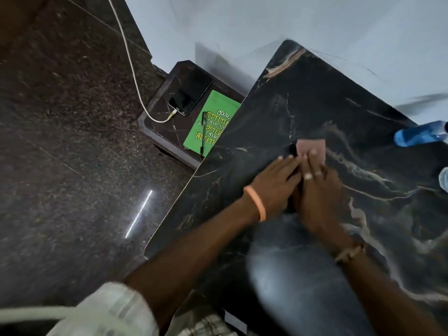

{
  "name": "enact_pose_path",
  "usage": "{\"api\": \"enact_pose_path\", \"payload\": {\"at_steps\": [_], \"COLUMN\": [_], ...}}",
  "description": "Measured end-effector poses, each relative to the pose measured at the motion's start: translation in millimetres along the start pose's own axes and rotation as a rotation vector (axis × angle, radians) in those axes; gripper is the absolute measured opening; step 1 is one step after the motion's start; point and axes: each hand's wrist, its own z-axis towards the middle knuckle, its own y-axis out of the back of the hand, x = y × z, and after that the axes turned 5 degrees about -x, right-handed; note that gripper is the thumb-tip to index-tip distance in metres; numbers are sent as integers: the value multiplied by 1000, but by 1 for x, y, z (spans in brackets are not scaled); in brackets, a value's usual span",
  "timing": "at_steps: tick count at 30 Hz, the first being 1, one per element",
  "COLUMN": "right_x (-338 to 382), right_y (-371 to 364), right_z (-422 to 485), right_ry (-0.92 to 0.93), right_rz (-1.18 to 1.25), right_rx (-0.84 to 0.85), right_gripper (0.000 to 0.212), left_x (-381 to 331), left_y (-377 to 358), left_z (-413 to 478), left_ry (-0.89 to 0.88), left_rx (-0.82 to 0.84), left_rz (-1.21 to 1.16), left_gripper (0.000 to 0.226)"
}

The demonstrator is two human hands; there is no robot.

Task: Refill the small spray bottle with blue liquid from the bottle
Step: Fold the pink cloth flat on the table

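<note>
Currently the blue bottle (419,137) sits blurred at the right edge of the frame on the tabletop (303,98), well apart from both hands. A pale thing (444,178) just below it at the frame's edge may be the small spray bottle; can't tell. Mid-frame, the left hand (274,183) & right hand (320,197) lie flat side by side, fingers straight, tips pressing a pinkish square (312,146), cloth or card unclear. Neither hand holds anything. Prob. prep or wiping, pouring not yet begun. To do it well: keep fingers flat w/ even pressure and the square away from the tabletop's rim, then reach for the bottle w/ the right hand, which is nearer. Upper left, a lower ledge (180,132) carries a green notebook (213,122) w/ a pen (203,132) on it, plus a phone (191,93) on a charging cable (132,69).
</note>
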Motion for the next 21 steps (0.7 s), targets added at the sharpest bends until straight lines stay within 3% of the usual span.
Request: {"api": "enact_pose_path", "payload": {"at_steps": [3, 6, 12, 17, 21], "right_x": [30, 55, 45, 40, 47], "right_y": [-16, -19, -4, -4, -14], "right_z": [-33, -5, 62, -25, -115], "right_ry": [-43, 94, 371, 286, 392], "right_rz": [23, -28, -224, -96, -21], "right_rx": [44, 2, 14, 68, 167], "right_gripper": [69, 64, 67, 68, 75], "left_x": [3, 25, 52, -7, -51], "left_y": [-9, 8, 32, 2, -33], "left_z": [-46, -51, -20, -62, -149], "left_ry": [71, 103, 120, 182, 277], "left_rx": [-155, -279, -127, -122, -172], "left_rz": [-114, -71, 207, 164, 101], "left_gripper": [36, 28, 42, 38, 41]}}
